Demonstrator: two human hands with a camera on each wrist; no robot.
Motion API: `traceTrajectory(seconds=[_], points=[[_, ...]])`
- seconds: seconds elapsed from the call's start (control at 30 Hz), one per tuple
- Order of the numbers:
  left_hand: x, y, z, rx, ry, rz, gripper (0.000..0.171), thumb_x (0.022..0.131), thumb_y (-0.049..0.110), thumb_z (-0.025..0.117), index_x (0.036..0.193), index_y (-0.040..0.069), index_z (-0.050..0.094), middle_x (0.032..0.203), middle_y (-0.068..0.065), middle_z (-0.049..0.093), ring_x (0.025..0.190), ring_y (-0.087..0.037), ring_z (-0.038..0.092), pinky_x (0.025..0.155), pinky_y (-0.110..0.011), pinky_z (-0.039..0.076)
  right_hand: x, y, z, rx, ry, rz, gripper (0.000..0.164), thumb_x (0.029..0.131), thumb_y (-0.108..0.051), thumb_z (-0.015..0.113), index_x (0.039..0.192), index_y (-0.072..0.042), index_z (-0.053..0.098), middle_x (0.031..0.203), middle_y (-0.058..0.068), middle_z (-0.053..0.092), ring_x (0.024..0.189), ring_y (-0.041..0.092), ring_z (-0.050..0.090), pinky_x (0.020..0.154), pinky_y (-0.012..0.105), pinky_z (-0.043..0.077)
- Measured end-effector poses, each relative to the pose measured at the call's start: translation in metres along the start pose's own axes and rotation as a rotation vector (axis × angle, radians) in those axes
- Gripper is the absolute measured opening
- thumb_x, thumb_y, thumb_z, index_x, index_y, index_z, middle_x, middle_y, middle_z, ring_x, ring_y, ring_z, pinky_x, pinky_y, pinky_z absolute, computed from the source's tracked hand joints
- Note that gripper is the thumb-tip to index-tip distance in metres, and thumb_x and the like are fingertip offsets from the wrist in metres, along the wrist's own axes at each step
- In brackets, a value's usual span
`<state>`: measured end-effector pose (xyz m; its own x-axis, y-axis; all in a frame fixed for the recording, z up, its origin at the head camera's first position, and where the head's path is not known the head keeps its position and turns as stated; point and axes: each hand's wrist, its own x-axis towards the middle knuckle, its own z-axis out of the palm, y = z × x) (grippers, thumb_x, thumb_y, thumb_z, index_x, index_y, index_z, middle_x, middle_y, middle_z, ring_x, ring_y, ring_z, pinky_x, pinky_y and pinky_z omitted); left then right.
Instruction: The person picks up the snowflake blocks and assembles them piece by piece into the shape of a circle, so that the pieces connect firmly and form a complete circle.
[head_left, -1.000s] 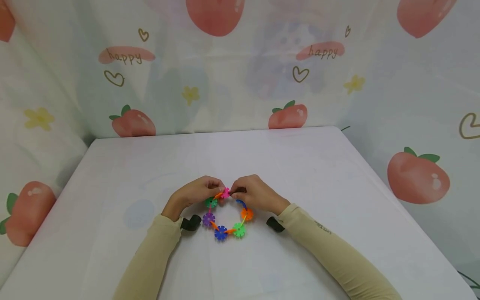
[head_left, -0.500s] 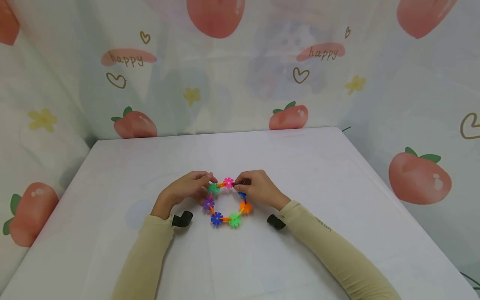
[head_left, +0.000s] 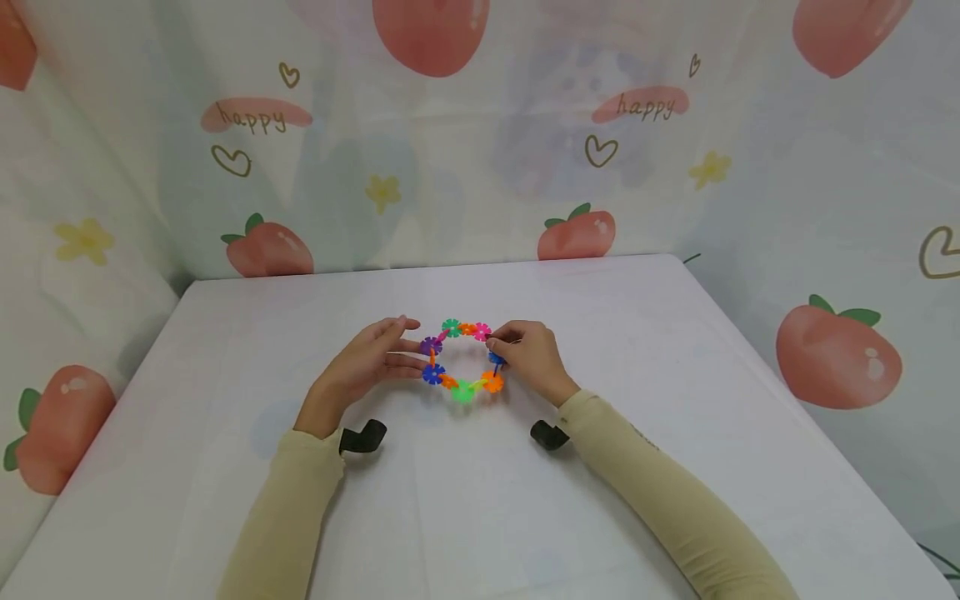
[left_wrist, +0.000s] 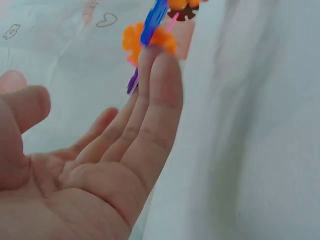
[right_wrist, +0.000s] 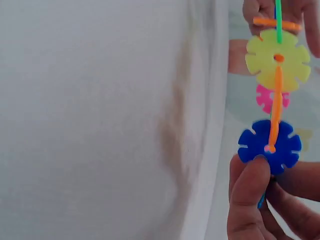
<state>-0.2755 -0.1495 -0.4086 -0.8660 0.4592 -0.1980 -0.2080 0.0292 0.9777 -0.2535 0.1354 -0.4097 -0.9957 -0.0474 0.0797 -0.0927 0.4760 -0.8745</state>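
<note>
A ring of interlocking snowflake discs (head_left: 462, 392) in green, orange, pink, purple and blue is held up over the table, tilted. My right hand (head_left: 534, 358) pinches its right side; in the right wrist view the thumb and fingers grip beside a blue disc (right_wrist: 285, 140), linked through an orange disc (right_wrist: 276, 110) to a yellow one (right_wrist: 265, 67). At the ring's left side, my left hand (head_left: 360, 364) has its fingers extended, fingertips right at the purple disc (head_left: 430, 345). The left wrist view shows the thumb apart and the fingertips overlapping an orange disc (left_wrist: 132, 42).
A white-covered table (head_left: 480, 517) lies under both hands. Behind it and at the sides hangs a printed cloth (head_left: 465, 150) with fruit, hearts and flowers. Black wrist pieces (head_left: 365, 437) stick out at both cuffs.
The ring has moved away from the person and a little right, tilting up. My left hand has let go near the pink disc and straightened its fingers along the left side. The right hand keeps its pinch.
</note>
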Motion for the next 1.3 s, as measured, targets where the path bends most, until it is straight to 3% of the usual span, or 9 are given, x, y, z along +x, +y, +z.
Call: traceTrajectory(seconds=[0.23,0.4,0.5,0.67,0.8,1.03,1.2,1.3], points=[[0.006,-0.001,0.01,-0.188,0.043,0.135,0.063,0.117,0.043,0.04,0.165,0.006,0.026,0.161,-0.024,0.046,0.146,-0.039,0.05,0.117,-0.048,0.043,0.008,0.0,0.001,0.163,0.07,0.148,0.02,0.102,-0.01,0.074,0.114,0.006,0.076,0.103,0.017,0.075,0.079,0.019,0.072,0.075,0.028,0.063],[0.018,-0.004,0.021,-0.368,0.07,0.134,0.079,0.111,0.065,0.03,0.171,0.015,0.019,0.172,-0.019,0.029,0.16,-0.033,0.026,0.126,-0.051,0.028,0.013,0.002,0.003,0.375,0.061,0.216,0.038,0.112,-0.023,0.062,0.129,0.01,0.069,0.124,0.022,0.069,0.086,0.02,0.073,0.087,0.032,0.062],[0.022,-0.007,0.024,-0.507,0.072,0.148,0.088,0.106,0.076,0.02,0.172,0.019,0.017,0.174,-0.018,0.023,0.163,-0.032,0.017,0.128,-0.05,0.021,0.017,0.003,0.004,0.508,0.044,0.271,0.056,0.115,-0.039,0.05,0.14,0.01,0.063,0.141,0.022,0.063,0.106,0.025,0.071,0.096,0.034,0.059],[0.032,-0.014,0.023,-0.712,0.049,0.146,0.092,0.101,0.083,0.014,0.172,0.025,0.019,0.175,-0.02,0.018,0.164,-0.032,0.01,0.13,-0.05,0.011,0.022,0.008,0.001,0.781,0.004,0.334,0.076,0.115,-0.054,0.036,0.157,0.009,0.043,0.163,0.023,0.043,0.144,0.035,0.05,0.111,0.04,0.049],[0.042,-0.018,0.022,-0.799,0.043,0.133,0.093,0.1,0.084,0.012,0.172,0.026,0.018,0.175,-0.023,0.015,0.164,-0.035,0.008,0.13,-0.05,0.006,0.027,0.012,-0.002,0.948,-0.02,0.363,0.08,0.115,-0.057,0.029,0.164,0.006,0.031,0.172,0.022,0.027,0.158,0.038,0.03,0.119,0.045,0.04],[0.052,-0.021,0.019,-0.875,0.063,0.108,0.095,0.099,0.084,0.007,0.174,0.025,0.013,0.176,-0.024,0.01,0.164,-0.036,0.003,0.13,-0.048,0.001,0.035,0.016,-0.001,1.054,-0.009,0.416,0.081,0.115,-0.059,0.026,0.165,0.005,0.028,0.175,0.021,0.019,0.162,0.038,0.016,0.124,0.047,0.032],[0.055,-0.027,0.013,-1.067,0.073,0.089,0.094,0.1,0.083,0.007,0.174,0.026,0.012,0.176,-0.024,0.008,0.164,-0.036,0.003,0.131,-0.046,0.001,0.037,0.021,-0.003,1.107,-0.025,0.471,0.082,0.114,-0.059,0.028,0.167,0.003,0.024,0.176,0.021,0.016,0.162,0.039,0.013,0.125,0.048,0.028],[0.055,-0.031,0.007,-1.161,0.074,0.082,0.092,0.101,0.083,0.009,0.174,0.027,0.012,0.176,-0.024,0.008,0.164,-0.036,0.006,0.131,-0.045,0.005,0.037,0.023,-0.01,1.085,-0.038,0.493,0.08,0.115,-0.057,0.03,0.168,0.002,0.022,0.174,0.023,0.02,0.16,0.04,0.022,0.124,0.049,0.031]])
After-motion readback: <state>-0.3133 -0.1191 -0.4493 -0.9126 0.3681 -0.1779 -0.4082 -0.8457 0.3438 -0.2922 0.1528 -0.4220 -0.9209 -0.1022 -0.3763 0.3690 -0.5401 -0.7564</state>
